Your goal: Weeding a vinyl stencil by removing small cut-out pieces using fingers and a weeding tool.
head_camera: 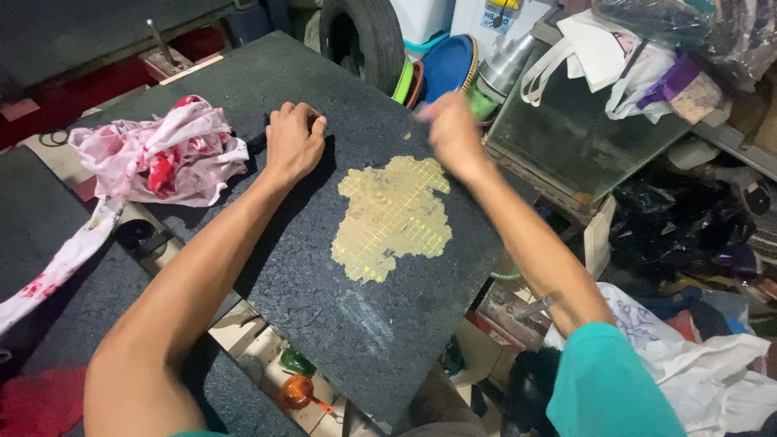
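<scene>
Fingers of left hand (293,139) curled, knuckles pressing dark platen board (324,267) just left of yellow grid patch (394,218); right hand (453,133) motion-blurred, finger state unclear.

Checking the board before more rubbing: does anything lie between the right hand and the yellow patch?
Nothing visible does. The blurred right hand hovers just above the yellow patch; the stained rag lies off by the left hand.

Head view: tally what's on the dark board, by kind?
Hands: 2 (left hand, right hand, blurred)
Stained cloth: 1
Yellow grid patch: 1
Total: 4, on the board
</scene>
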